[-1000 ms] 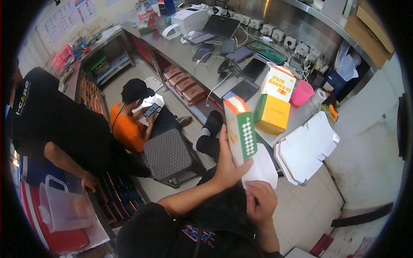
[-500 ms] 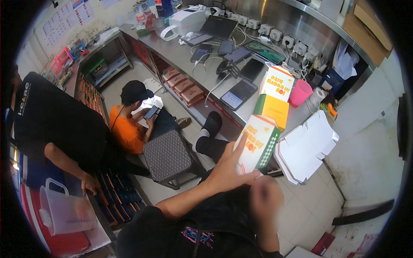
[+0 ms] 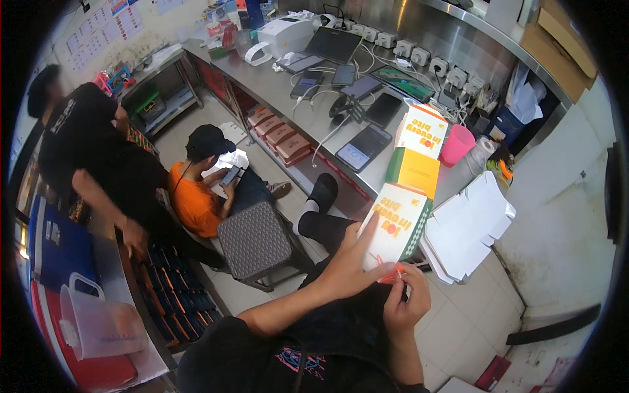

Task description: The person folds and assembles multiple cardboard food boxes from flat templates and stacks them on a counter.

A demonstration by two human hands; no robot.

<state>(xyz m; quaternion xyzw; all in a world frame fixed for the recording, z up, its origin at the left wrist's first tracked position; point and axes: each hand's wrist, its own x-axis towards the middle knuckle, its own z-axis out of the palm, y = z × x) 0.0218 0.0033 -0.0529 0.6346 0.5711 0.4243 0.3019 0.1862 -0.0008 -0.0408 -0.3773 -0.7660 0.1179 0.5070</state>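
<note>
My left hand [image 3: 347, 268] grips the lower end of a long folded-cardboard food carton [image 3: 413, 173], white, yellow and green with printing. Its far end reaches over the steel counter, beside a pink cup [image 3: 457, 145]. The fingers press on the white face and the thumb lies along the bottom edge. At that edge my right hand [image 3: 407, 298] is closed in a pinch on a thin red band [image 3: 391, 274], seemingly a rubber band, close to the left thumb. Just right of the carton lies a stack of white flat cartons [image 3: 462, 226].
Phones, cables and a tablet [image 3: 403, 83] cover the steel counter [image 3: 275, 88]. A grey stool [image 3: 259, 239] stands left of my legs. One person in orange [image 3: 196, 190] sits with a phone; another in black [image 3: 92, 144] reaches toward a rack of dark packets [image 3: 177, 295].
The carton has tilted slightly toward me. My right hand, blurred before, now shows its fingers pinching the red band. The person in black has shifted back and more upright.
</note>
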